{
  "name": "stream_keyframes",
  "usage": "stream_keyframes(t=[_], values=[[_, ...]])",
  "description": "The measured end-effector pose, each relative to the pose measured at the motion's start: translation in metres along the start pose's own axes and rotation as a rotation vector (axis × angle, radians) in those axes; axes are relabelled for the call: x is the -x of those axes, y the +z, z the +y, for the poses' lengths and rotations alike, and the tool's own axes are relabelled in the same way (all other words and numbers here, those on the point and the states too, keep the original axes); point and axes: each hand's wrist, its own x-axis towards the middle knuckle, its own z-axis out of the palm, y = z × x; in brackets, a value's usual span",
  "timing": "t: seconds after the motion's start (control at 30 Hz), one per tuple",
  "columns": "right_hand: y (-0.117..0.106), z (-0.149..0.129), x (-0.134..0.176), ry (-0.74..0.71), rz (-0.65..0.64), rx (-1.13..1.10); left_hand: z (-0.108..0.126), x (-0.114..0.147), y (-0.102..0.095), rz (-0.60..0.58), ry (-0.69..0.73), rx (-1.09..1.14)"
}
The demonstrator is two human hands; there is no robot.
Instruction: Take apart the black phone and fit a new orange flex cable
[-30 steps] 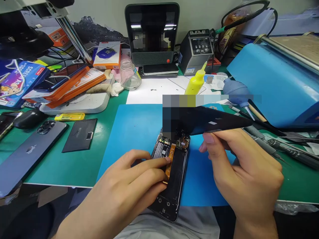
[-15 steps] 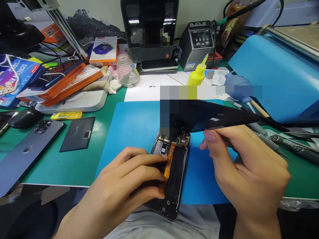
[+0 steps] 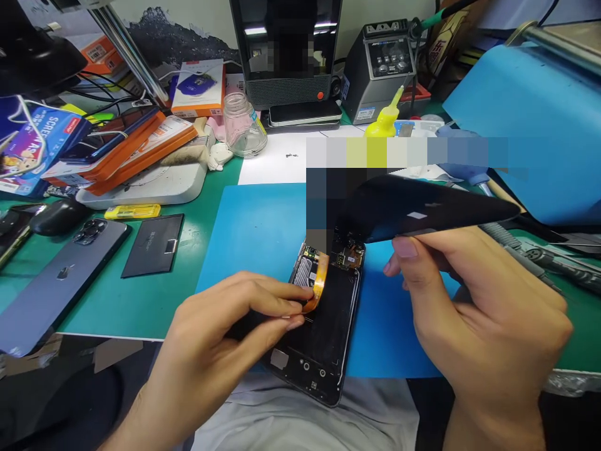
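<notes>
An opened phone point(image 3: 328, 338) lies tilted at the front of a blue mat, its inner parts bare and its lower end past the mat's edge. My left hand point(image 3: 225, 332) pinches the lower end of an orange flex cable point(image 3: 321, 275) that curves up off the phone's black inner area. Between thumb and fingers of my right hand point(image 3: 469, 294) is the edge of a thin black phone panel point(image 3: 404, 210) with a small white sticker. This panel hangs tilted above the phone's top end. Blurred blocks hide its left part.
On the left lie a blue-grey phone point(image 3: 66, 282), a flat black battery point(image 3: 154, 245) and a yellow box point(image 3: 133, 212). A glass jar point(image 3: 244, 128), a yellow bottle point(image 3: 384, 120) and a grey soldering station point(image 3: 379, 72) stand behind. Tools point(image 3: 539, 260) lie at right.
My left hand's fingers have closed on the flex cable's lower end and bent it upward off the phone. My right hand keeps the panel raised. The whole view has shifted slightly.
</notes>
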Motion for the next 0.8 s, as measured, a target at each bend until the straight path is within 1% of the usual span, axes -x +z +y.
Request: stream_keyframes(t=[0.07,0.2,0.27,0.43,0.53,0.8], values=[[0.0004,0.0007,0.0007,-0.002,0.005,0.018,-0.0002,0.0002,-0.0004,-0.009,0.000,0.012],[0.0008,0.0011,0.0018,0.003,0.004,0.047,-0.0016,-0.0038,-0.0011,-0.104,0.136,-0.116],[0.0006,0.0006,0.0019,0.013,0.004,0.048,-0.0020,-0.0061,-0.0011,-0.143,0.175,-0.170],[0.0000,-0.0004,0.0012,-0.003,0.003,0.041,-0.0017,-0.0064,-0.0006,-0.176,0.190,-0.241],[0.0003,-0.0004,0.0005,-0.016,0.001,0.022,-0.0019,-0.0059,-0.0010,-0.191,0.196,-0.248],[-0.0006,-0.0011,-0.0003,-0.031,0.002,-0.004,-0.0025,-0.0061,-0.0016,-0.192,0.220,-0.279]])
